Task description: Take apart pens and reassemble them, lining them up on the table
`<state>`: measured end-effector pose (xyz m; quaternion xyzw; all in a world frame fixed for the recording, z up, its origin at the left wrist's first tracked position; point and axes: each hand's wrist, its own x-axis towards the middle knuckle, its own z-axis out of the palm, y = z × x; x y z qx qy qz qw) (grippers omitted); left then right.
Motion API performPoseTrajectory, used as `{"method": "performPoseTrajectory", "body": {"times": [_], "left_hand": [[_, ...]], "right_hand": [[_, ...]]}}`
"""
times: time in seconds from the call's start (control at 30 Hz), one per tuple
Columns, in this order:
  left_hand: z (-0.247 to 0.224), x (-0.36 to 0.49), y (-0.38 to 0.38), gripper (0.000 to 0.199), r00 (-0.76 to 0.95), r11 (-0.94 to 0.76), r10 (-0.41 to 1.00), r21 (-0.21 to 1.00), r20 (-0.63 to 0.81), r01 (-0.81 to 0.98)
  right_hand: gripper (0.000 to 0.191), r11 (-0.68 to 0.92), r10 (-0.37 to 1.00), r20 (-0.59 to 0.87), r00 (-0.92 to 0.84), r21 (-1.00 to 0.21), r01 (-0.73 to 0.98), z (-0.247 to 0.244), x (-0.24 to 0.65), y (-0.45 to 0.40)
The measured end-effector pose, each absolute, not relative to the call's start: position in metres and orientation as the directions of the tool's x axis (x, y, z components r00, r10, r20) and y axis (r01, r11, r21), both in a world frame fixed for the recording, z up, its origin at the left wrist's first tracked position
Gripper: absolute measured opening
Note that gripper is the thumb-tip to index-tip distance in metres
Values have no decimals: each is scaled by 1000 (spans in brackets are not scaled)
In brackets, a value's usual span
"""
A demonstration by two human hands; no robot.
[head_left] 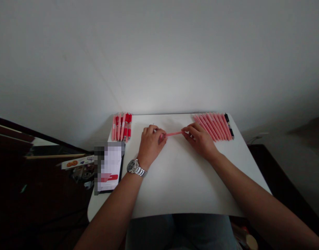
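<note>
A slim pink pen point(174, 133) stretches level between my hands, just above the middle of the white table. Its left end is pinched in the curled fingers of my left hand point(151, 144), whose wrist wears a metal watch. A small thin tip pokes up behind those fingers; I cannot make out what it belongs to. My right hand point(201, 139) grips the pen's other end between thumb and fingertips. Close beyond the right hand lies a row of several pink pens point(214, 126), with a black pen point(229, 125) at its right end.
At the table's point(185, 187) back left lie several pink and red pens point(121, 127) side by side. A tablet or phone with a lit screen point(111, 168) rests at the left edge. The wall point(172, 69) rises right behind the table. Assorted items lie lower down on the left.
</note>
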<state>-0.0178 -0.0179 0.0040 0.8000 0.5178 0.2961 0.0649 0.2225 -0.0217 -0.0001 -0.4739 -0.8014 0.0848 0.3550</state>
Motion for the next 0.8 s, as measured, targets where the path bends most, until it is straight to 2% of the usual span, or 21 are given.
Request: {"method": "performPoseTrajectory", "body": {"times": [0.8], "left_hand": [[9, -17, -20, 2, 287, -454, 866, 406, 409, 793]], "right_hand": [[20, 511, 832, 478, -282, -462, 725, -1, 226, -21]]}}
